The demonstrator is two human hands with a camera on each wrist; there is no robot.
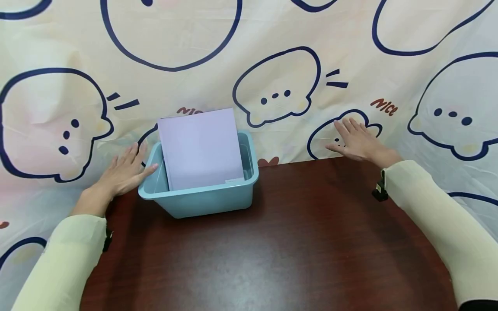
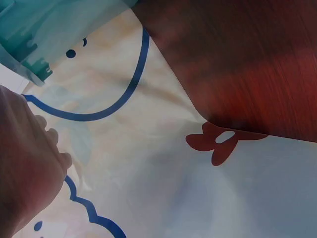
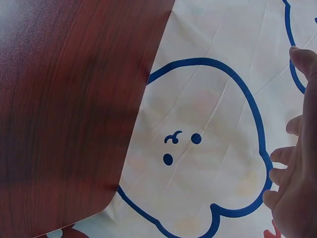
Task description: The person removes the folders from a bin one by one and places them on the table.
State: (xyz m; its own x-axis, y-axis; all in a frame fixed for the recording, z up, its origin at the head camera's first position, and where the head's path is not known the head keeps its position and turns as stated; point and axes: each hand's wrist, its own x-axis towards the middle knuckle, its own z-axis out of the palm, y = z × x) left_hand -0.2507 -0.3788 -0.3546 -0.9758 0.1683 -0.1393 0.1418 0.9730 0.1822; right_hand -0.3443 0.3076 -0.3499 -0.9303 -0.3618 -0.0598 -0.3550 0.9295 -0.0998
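A light blue plastic bin point(image 1: 206, 203) stands near the back left of the table. Inside it leans a pale lavender book or folder point(image 1: 202, 151), with a small label at its lower corner and its top rising above the rim. My left hand point(image 1: 124, 172) is spread beside the bin's left end, its thumb overlapping the rim in the head view. Over the table's back right edge, my right hand point(image 1: 358, 140) hovers with fingers spread and nothing in it. Each wrist view shows its own hand, the left hand point(image 2: 34, 163) and the right hand point(image 3: 297, 158), at the frame's side.
The dark brown wooden table point(image 1: 280, 242) has rounded corners. Behind and around it hangs a pale cloth point(image 1: 272, 142) printed with blue-outlined cartoon figures. A dark wrist device point(image 1: 380, 190) sits at the right sleeve cuff.
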